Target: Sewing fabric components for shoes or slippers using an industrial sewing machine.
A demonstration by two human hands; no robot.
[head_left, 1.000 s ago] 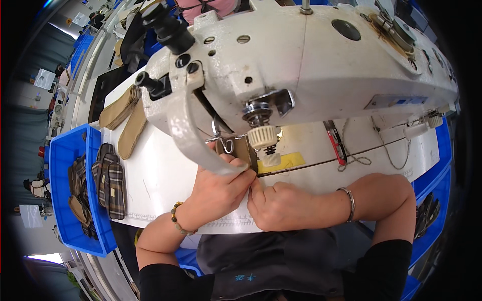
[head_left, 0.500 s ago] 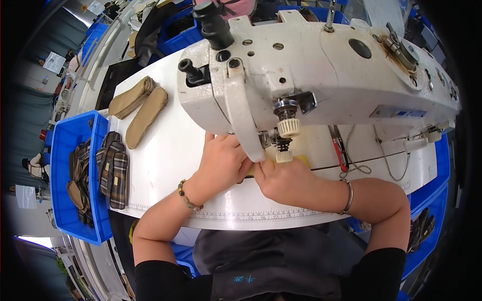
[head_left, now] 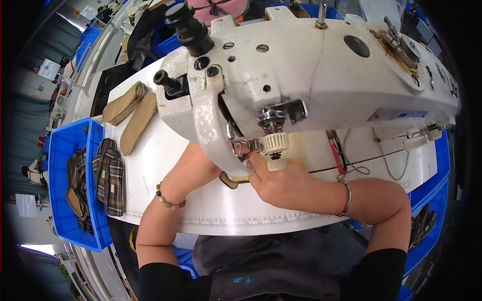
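Observation:
A white sewing machine spans the bed above both hands. My left hand reaches behind its curved front arm, fingers mostly hidden, beside the needle area. My right hand is curled at the presser foot, just under the cream tension knob; its thumb and forefinger press near a piece I cannot fully make out. A brown, dark-edged piece shows between my hands. A yellow patch lies partly covered by my right hand.
Tan sole-shaped stacks and folded plaid pieces lie at the left, beside a blue bin of fabric parts. Red-handled snips and cords lie right. More blue bins flank the worktable; people work in the background.
My left hand has shifted left and further behind the machine's arm. My right hand has moved up toward the presser foot. More of the brown piece's near end shows.

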